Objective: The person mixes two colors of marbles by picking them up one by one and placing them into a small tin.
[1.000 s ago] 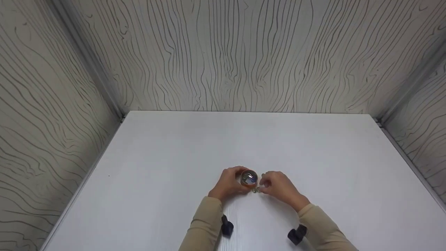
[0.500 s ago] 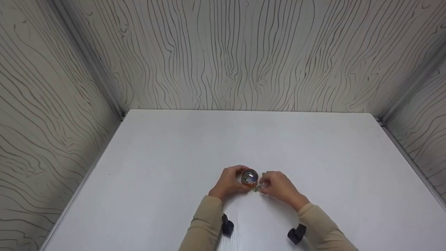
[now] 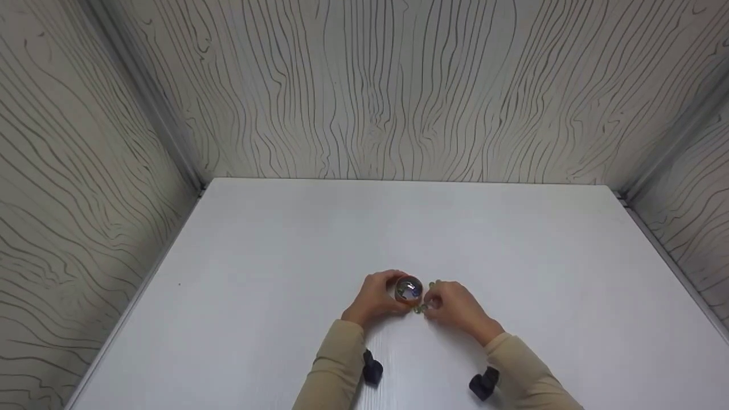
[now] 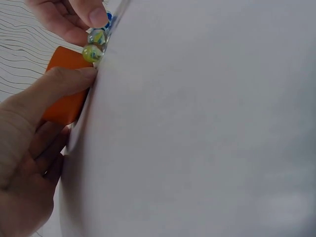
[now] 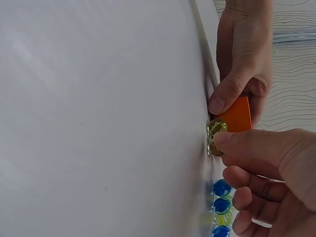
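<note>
Some glassy marbles (image 5: 218,125) touch the loose-fingered right hand (image 3: 457,306); the left hand (image 3: 373,299) grips a round orange container (image 5: 239,116).

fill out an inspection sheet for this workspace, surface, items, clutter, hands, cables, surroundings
Surface: white table, tiny dark speck toward its left side
Job's things: orange cup, shiny inside; blue and yellow-swirled glass marbles close beside it
Clutter: nothing seen beyond that speck
Hands: left hand grips the orange cup; right hand is at the glass marbles, whether pinching one is unclear
Cables: nothing seen
Surroundings: pale walls with dark wood-grain lines; grey corner posts
</note>
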Tool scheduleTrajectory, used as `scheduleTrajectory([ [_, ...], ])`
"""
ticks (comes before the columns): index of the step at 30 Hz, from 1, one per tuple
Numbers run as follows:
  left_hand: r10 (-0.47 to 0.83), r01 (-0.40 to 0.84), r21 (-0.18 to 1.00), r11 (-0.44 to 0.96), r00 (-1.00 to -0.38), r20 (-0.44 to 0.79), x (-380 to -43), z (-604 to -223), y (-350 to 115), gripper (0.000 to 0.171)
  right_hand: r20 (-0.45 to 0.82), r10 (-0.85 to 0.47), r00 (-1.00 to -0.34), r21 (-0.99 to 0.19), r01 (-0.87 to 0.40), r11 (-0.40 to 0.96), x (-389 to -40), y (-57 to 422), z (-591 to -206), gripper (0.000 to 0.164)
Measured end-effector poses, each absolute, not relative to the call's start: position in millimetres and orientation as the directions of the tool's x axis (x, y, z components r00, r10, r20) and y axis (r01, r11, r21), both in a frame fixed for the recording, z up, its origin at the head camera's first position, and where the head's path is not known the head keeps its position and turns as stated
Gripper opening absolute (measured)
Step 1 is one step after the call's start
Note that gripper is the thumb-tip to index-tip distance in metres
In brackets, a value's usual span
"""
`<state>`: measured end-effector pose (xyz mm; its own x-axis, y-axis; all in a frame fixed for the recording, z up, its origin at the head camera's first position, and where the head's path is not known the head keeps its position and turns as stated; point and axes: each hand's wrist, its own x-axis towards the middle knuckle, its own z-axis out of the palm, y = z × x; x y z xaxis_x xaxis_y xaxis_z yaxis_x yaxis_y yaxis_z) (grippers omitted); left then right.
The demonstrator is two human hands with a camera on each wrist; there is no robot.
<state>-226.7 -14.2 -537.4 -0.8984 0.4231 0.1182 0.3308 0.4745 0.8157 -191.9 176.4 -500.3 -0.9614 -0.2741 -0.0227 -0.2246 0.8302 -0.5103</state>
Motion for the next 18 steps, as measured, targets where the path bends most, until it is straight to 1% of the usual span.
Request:
scheduleTrajectory([
  [5,0.416,0.315,0.816,0.484,-0.904,0.103,-226.5,-536.5,-14.0,0.054,-0.037,-0.255,-0.966,-0.511,-0.201,0.836,-192.5,174.7,-502.2,0.018],
  [18,0.413,0.304,0.820,0.485,-0.906,0.092,-227.7,-537.8,-13.5,0.054,-0.029,-0.239,-0.971,-0.490,-0.195,0.849,-192.2,170.6,-502.2,0.017],
])
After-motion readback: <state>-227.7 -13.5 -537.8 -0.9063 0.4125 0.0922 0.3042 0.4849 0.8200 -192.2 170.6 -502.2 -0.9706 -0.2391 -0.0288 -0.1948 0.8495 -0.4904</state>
